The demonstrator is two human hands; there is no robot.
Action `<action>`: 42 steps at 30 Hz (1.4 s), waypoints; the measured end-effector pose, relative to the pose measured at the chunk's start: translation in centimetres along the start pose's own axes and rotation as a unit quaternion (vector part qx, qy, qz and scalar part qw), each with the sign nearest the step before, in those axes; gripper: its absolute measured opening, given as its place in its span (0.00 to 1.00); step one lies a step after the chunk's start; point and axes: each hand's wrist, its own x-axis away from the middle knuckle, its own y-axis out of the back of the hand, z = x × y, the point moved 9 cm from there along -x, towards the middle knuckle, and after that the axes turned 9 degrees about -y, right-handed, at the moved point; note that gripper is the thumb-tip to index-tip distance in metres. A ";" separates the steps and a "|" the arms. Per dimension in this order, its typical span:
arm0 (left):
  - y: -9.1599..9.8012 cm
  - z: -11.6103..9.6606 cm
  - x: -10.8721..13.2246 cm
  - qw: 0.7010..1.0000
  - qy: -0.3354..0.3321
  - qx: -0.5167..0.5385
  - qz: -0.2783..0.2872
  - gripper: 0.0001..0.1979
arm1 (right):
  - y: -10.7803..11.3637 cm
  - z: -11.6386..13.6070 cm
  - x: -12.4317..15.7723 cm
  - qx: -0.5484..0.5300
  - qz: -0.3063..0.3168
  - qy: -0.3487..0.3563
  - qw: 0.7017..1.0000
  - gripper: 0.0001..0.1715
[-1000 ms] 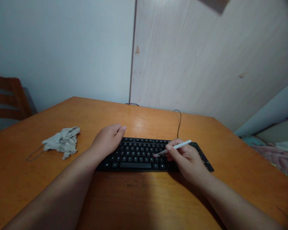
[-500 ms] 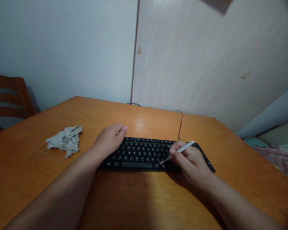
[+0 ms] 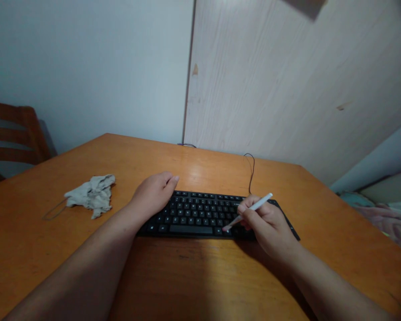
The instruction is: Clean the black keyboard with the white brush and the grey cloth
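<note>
A black keyboard [image 3: 194,230] lies flat on the table, its keys facing up. Over its left end rests my left hand [image 3: 155,192], curled down with the thumb near the far edge; the other fingers are hidden beneath. My right hand [image 3: 262,218] pinches a slim brush [image 3: 262,201] with a white handle and a pinkish tapered tip. That tip touches the bottom row of keys, just right of the space bar. The right part of the keyboard is partly covered by my right hand.
A crumpled grey cloth [image 3: 93,195] with a string loop lies on the wooden table [image 3: 200,276] to the left. A thin black cable [image 3: 252,174] runs behind the keyboard. A wooden chair [image 3: 16,133] stands at the left, and a wall [image 3: 147,71] rises behind the table.
My right hand and the brush have shifted very slightly to the right, with the tip still down at the bottom-row keys. My left hand stays in place on the keyboard.
</note>
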 end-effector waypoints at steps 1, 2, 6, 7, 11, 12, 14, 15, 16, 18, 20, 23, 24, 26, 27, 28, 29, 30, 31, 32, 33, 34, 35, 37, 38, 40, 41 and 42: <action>0.0 0.0 0.0 1.000 0.002 0.000 0.001 0.20 | 0.1 0.1 0.0 0.004 -0.007 0.007 1.000 0.15; 0.0 -0.1 0.0 1.000 0.003 -0.001 0.001 0.20 | 0.2 0.4 0.0 0.016 -0.014 0.021 1.000 0.15; 0.0 -0.3 0.0 1.000 0.000 -0.003 0.006 0.20 | -0.3 0.9 0.0 0.055 0.006 0.045 0.997 0.15; 0.0 -0.2 0.0 1.000 0.000 -0.005 0.008 0.20 | -0.4 0.8 0.1 0.045 0.015 0.036 0.998 0.15; 0.0 -0.1 0.0 1.000 0.000 -0.011 0.006 0.21 | -0.4 0.1 0.2 -0.004 0.040 -0.004 0.999 0.14; 0.0 -0.1 0.0 1.000 0.000 -0.010 0.005 0.21 | -0.5 0.0 0.2 -0.004 0.041 -0.008 0.999 0.14; -0.1 0.0 -0.1 1.000 0.000 -0.008 0.004 0.20 | -0.4 -0.2 -0.1 0.011 0.032 -0.008 0.999 0.14; -0.1 0.0 -0.1 1.000 0.000 -0.007 0.003 0.20 | -0.2 -0.1 -0.2 0.023 0.019 -0.005 1.000 0.14; -0.1 0.0 -0.1 1.000 -0.001 -0.007 0.002 0.20 | 0.0 -0.1 -0.4 0.035 0.004 0.000 0.999 0.15; -0.1 0.1 -0.1 1.000 -0.004 -0.008 0.000 0.21 | 0.3 0.3 -0.5 0.054 -0.020 0.014 0.998 0.16; -0.1 0.2 0.0 1.000 -0.004 -0.007 -0.001 0.21 | 0.4 0.6 -0.5 0.073 -0.026 0.028 0.997 0.16; -0.1 0.2 0.1 1.000 0.000 -0.004 0.000 0.21 | 0.2 0.6 -0.3 0.067 -0.009 0.031 0.997 0.14; 0.0 0.1 0.1 1.000 0.001 -0.004 0.001 0.21 | 0.2 0.5 -0.3 0.059 -0.003 0.028 0.998 0.14; 0.0 0.0 0.1 1.000 0.002 -0.003 0.002 0.21 | 0.3 0.2 -0.2 0.045 -0.001 0.019 0.999 0.13; 0.0 -0.1 0.0 1.000 0.001 -0.002 0.002 0.21 | 0.2 0.2 -0.2 0.043 -0.004 0.018 0.999 0.13; 0.0 -0.1 0.0 1.000 0.000 -0.001 0.002 0.21 | 0.2 0.3 -0.2 0.042 -0.008 0.022 0.999 0.13; 0.0 -0.1 0.0 1.000 -0.001 -0.001 0.002 0.21 | 0.0 0.4 -0.2 0.040 -0.011 0.029 0.999 0.13; -0.1 -0.1 0.0 1.000 -0.002 -0.002 0.001 0.21 | -0.2 0.6 -0.2 0.038 -0.010 0.038 0.998 0.13; -0.1 0.0 0.0 1.000 -0.003 -0.004 0.000 0.21 | -0.5 0.8 -0.2 0.035 -0.007 0.047 0.998 0.13; -0.1 0.1 -0.1 1.000 -0.003 -0.005 0.000 0.21 | -0.8 0.9 -0.2 0.033 -0.001 0.056 0.998 0.12; -0.2 0.1 -0.1 1.000 -0.003 -0.005 0.001 0.21 | -1.1 1.0 -0.2 0.035 0.008 0.060 0.998 0.12; -0.2 0.1 -0.1 1.000 -0.003 -0.005 0.001 0.21 | -1.4 0.9 -0.2 0.037 0.018 0.060 0.997 0.11; -0.2 0.1 -0.1 1.000 -0.003 -0.004 0.001 0.21 | -1.5 0.8 -0.1 0.038 0.027 0.058 0.997 0.11; -0.1 0.0 -0.1 1.000 -0.005 -0.003 0.003 0.20 | -1.4 0.5 0.0 0.039 0.032 0.052 0.997 0.12; -0.1 0.0 -0.1 1.000 -0.006 -0.003 0.003 0.20 | -1.2 0.4 0.0 0.040 0.025 0.050 0.998 0.12; 0.0 -0.1 -0.1 1.000 -0.006 -0.003 0.004 0.20 | -0.6 0.4 0.0 0.044 0.001 0.054 0.998 0.12; 0.0 -0.1 0.0 1.000 -0.006 -0.004 0.004 0.20 | -0.5 0.6 0.0 0.047 -0.009 0.060 0.997 0.12; 0.0 -0.1 0.0 1.000 -0.004 -0.005 0.005 0.20 | -0.5 0.8 0.0 0.049 -0.015 0.068 0.996 0.11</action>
